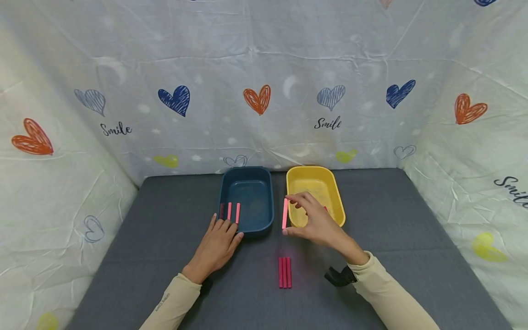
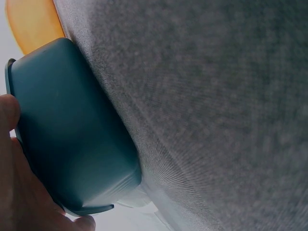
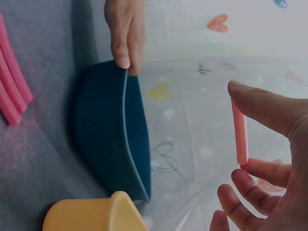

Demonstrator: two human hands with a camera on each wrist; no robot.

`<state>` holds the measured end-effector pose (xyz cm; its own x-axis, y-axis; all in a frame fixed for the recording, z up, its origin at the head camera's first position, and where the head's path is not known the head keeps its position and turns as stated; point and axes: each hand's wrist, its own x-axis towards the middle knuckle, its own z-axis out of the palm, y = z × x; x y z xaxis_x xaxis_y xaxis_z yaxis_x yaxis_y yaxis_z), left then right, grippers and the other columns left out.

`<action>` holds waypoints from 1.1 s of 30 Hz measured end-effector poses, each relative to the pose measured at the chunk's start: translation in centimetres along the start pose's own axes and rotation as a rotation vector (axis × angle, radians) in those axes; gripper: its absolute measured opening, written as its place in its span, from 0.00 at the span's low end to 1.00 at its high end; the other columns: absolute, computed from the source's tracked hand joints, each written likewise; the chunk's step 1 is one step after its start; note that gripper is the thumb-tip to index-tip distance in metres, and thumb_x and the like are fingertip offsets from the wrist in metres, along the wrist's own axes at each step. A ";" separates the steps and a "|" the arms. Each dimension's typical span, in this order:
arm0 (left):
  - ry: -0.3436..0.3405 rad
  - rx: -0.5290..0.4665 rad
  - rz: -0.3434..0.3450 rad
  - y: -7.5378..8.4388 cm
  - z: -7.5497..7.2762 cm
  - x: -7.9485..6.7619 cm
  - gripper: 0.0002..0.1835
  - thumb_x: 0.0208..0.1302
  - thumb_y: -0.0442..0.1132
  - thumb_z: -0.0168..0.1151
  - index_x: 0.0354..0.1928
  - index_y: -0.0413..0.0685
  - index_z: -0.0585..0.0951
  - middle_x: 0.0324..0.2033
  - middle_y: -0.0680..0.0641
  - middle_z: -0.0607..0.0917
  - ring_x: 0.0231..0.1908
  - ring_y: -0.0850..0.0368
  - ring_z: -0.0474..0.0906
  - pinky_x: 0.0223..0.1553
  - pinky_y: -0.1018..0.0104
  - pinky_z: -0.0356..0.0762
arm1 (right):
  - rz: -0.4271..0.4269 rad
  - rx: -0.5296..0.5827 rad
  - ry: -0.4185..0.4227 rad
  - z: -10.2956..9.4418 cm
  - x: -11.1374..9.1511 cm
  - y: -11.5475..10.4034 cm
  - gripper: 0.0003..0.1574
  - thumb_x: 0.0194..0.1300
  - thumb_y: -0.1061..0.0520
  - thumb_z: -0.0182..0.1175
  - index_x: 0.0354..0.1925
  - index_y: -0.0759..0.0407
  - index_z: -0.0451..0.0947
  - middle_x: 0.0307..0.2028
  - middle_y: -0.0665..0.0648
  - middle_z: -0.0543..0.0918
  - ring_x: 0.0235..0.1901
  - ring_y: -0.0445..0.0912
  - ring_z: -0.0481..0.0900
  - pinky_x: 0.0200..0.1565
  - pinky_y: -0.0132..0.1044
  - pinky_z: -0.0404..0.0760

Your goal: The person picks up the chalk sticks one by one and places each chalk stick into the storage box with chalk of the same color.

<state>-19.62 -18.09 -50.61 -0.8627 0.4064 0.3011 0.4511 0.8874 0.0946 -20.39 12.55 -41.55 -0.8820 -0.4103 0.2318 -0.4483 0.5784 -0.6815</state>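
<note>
1 light pink stick point(image 1: 285, 213) is held by the right hand point(image 1: 315, 222), pinched end to end: thumb at the near end, index fingertip at the far end. The other fingers are held apart from it. In the head view its long axis runs near to far, beside the left rim of the yellow tray point(image 1: 313, 185); its height above the table cannot be told.

Key relation: the dark blue tray point(image 1: 252, 195) lies to the left of the held stick, across a narrow gap. In it, 2 pink sticks point(image 1: 238, 213) are seen with axes roughly parallel to the held 1.

The tray's near left rim is gripped by the left hand point(image 1: 216, 243), the farther hand from the held stick.

3 deeper pink sticks point(image 1: 284, 272) are laid side by side on the grey cloth point(image 1: 173, 197), nearer the person. A red piece point(image 1: 325, 208) in the yellow tray is mostly hidden by the right hand.
</note>
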 end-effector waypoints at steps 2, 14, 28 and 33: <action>0.001 0.003 0.002 0.0 0.1 0.0 0.14 0.73 0.51 0.53 0.43 0.47 0.77 0.45 0.44 0.81 0.52 0.46 0.74 0.70 0.36 0.56 | 0.010 -0.003 -0.003 0.2 0.5 0.0 0.52 0.47 0.43 0.78 0.67 0.50 0.69 0.58 0.52 0.73 0.55 0.49 0.73 0.53 0.51 0.78; 0.004 0.003 0.007 0.0 0.2 0.0 0.14 0.73 0.51 0.53 0.42 0.47 0.77 0.43 0.44 0.81 0.51 0.45 0.74 0.70 0.36 0.56 | 0.087 0.033 -0.014 1.4 3.5 0.2 0.52 0.48 0.41 0.76 0.68 0.49 0.68 0.59 0.53 0.73 0.55 0.52 0.76 0.49 0.45 0.80; 0.000 0.014 0.003 -0.1 0.0 0.1 0.17 0.73 0.51 0.54 0.48 0.45 0.79 0.47 0.42 0.82 0.52 0.44 0.75 0.70 0.35 0.56 | -0.007 0.048 -0.073 4.2 6.5 -1.1 0.52 0.52 0.46 0.76 0.70 0.54 0.65 0.59 0.58 0.71 0.57 0.55 0.75 0.50 0.48 0.82; 0.007 0.015 0.007 0.0 0.1 0.0 0.18 0.73 0.51 0.54 0.50 0.44 0.79 0.47 0.42 0.82 0.52 0.44 0.75 0.70 0.35 0.55 | 0.005 -0.023 -0.099 5.4 7.6 -1.2 0.51 0.53 0.43 0.74 0.70 0.51 0.64 0.58 0.56 0.72 0.55 0.51 0.75 0.50 0.43 0.81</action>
<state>-19.63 -18.12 -50.74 -0.8576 0.4113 0.3087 0.4538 0.8877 0.0781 -25.78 4.96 -42.69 -0.8661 -0.4743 0.1579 -0.4481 0.5965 -0.6659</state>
